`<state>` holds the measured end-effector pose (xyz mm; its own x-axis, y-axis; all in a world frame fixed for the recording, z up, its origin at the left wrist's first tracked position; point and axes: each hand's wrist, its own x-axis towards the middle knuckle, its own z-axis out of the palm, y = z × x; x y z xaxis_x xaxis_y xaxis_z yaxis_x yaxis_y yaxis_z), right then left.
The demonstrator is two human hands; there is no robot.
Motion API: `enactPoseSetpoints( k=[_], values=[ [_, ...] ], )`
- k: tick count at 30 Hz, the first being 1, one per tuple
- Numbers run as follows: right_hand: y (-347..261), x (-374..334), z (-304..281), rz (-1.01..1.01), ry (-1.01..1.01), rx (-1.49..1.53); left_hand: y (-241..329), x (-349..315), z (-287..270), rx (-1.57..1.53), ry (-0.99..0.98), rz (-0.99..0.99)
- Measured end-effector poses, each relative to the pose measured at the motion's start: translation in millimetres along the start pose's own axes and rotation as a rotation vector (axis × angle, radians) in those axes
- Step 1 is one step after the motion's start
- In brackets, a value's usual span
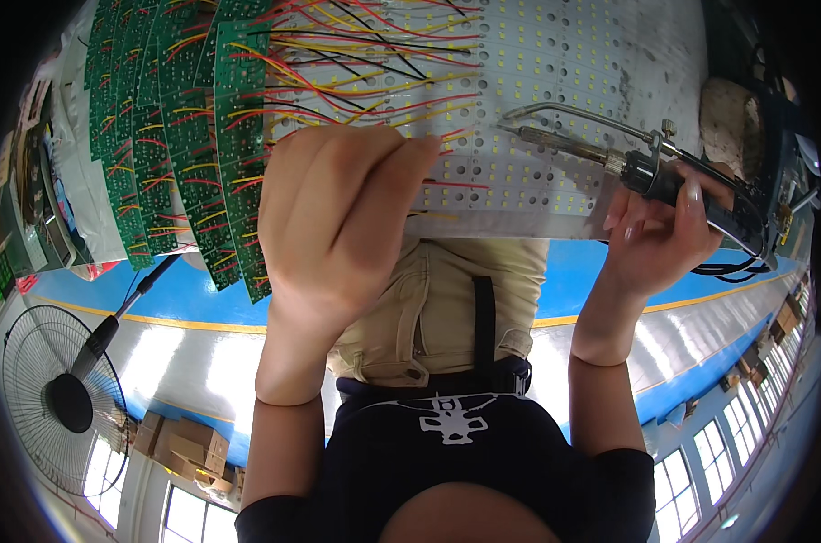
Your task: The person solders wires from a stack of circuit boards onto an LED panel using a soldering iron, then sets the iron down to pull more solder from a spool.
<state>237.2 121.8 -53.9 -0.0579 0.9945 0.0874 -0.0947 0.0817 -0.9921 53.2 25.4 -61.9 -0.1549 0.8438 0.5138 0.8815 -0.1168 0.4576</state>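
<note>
My left hand [342,204] is closed in a pinch over the boards. Red and yellow wire ends [453,137] poke out past its fingertips; the grip itself is hidden under the hand. In my right hand [665,222] is a soldering iron [641,172] with a thin curved metal feed tube [564,107] along it. Its tip points left, just above the white LED panel [528,172], apart from the wire ends. Green circuit boards [238,81] overlap in rows left of my left hand, with red, yellow and black wires [365,54] reaching across the panel.
A dirty, light-coloured block [729,122] and black cables [736,269] lie at the right side of the bench. A black standing fan [66,403] is at the lower left. Cardboard boxes [189,448] stand beyond it on the floor.
</note>
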Motion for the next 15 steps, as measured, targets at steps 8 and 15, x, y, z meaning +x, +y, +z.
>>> enactPoseSetpoints(
  k=[8,15],
  values=[
    [0,3,-4,0.034,-0.042,0.094,4,-2,-5,0.015,0.055,-0.013],
    [1,4,-3,0.016,-0.070,0.141,2,-6,-11,0.108,0.029,0.016]
  ],
)
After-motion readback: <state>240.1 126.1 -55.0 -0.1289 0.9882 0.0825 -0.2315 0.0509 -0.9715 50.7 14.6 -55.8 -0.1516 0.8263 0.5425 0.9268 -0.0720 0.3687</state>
